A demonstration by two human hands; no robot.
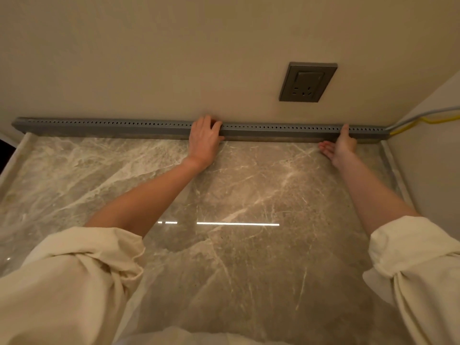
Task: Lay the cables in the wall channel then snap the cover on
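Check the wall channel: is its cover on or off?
On, as far as shows. The grey channel presents a closed face end to end, both hands on it; the cables only emerge at its right end. Whether it is fully snapped, cannot tell.

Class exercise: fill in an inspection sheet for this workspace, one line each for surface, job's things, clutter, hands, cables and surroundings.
Surface: glossy grey-brown marble counter, light strip reflected in it.
Job's things: long grey perforated cable channel lying where counter meets wall, cover apparently on.
Clutter: nothing seen.
Hands: left hand laid over the channel, fingers curled across its top; right hand open, thumb raised against the channel front.
Cables: yellow cable and grey cable leave the channel's right end.
Surroundings: cream wall; grey wall socket with switch, nothing plugged in.
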